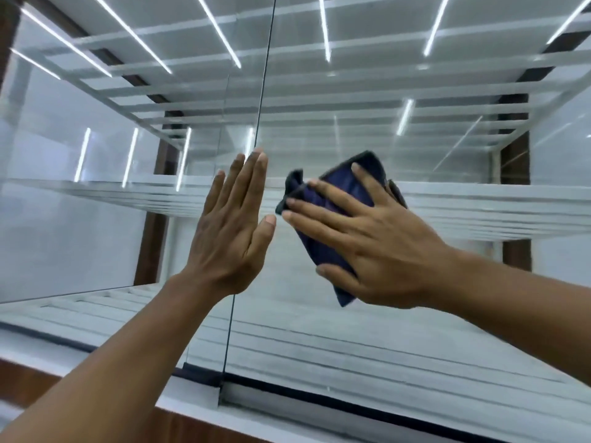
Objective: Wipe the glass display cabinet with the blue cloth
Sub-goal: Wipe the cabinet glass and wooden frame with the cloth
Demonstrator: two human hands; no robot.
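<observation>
Glass display cabinet (415, 314) ahead | my right hand (367, 238) spread, pressing blue cloth (332, 199) on pane | left hand (230, 225) flat, open, empty at door edge

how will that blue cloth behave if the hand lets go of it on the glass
The blue cloth is probably soft and floppy: its edges bunch and fold around the right hand spread flat on it. It looks thin and light, so it would likely slide down the smooth upright glass panel and drop once released.
</observation>
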